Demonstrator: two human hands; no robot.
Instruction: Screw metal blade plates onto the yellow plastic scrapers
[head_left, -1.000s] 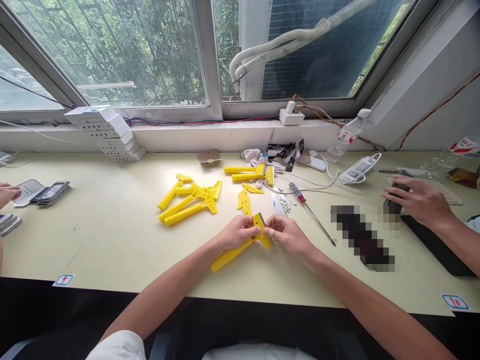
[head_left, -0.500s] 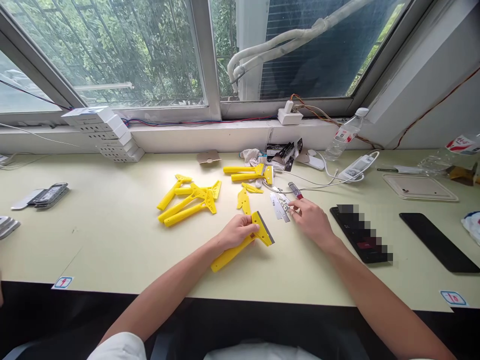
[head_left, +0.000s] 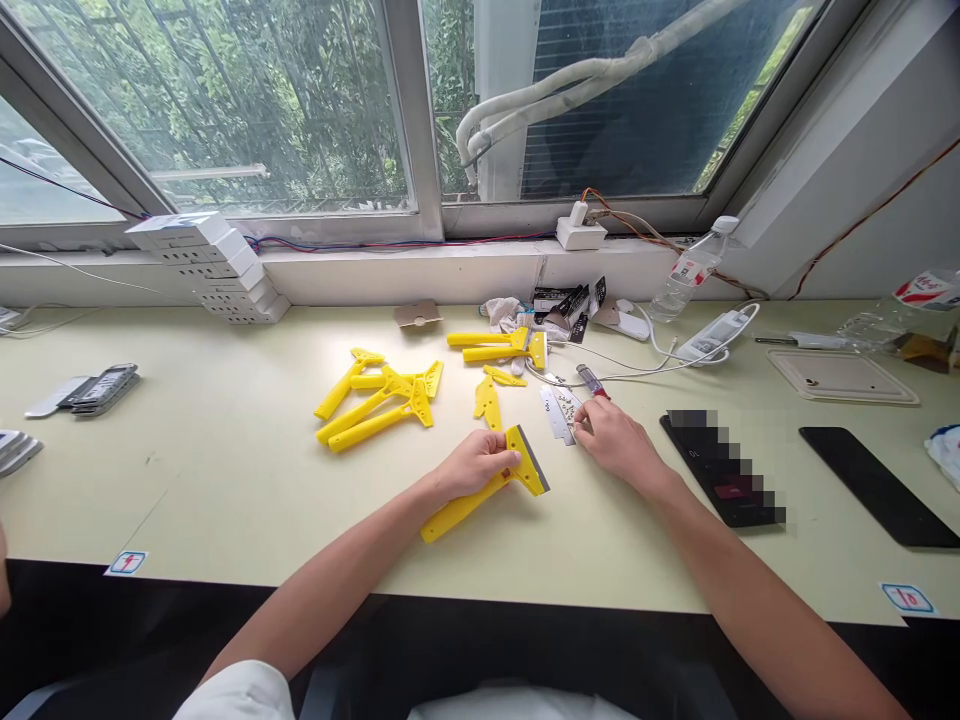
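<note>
My left hand (head_left: 480, 465) is closed around a yellow scraper (head_left: 457, 513) with a metal blade along its head, the handle pointing down and left. My right hand (head_left: 619, 438) is beside a pile of small screws (head_left: 565, 402), thumb and fingers pinched together; whatever is between them is too small to make out. Flat metal blades (head_left: 553, 415) lie under and around the screws. Just beyond that hand rests a screwdriver (head_left: 590, 379) with a clear and red handle. Loose yellow head plates (head_left: 487, 402) lie past my left hand.
Several yellow scraper handles (head_left: 380, 405) lie at left centre. Two scrapers with blades (head_left: 499, 346) lie farther back, near a white cable and black packets (head_left: 570, 305). A black phone (head_left: 712, 470) is to the right, with a bottle (head_left: 686, 270) behind.
My right hand has drawn slightly down and left at the screws, its fingers coming together. My left hand holds the scraper in nearly the same place.
</note>
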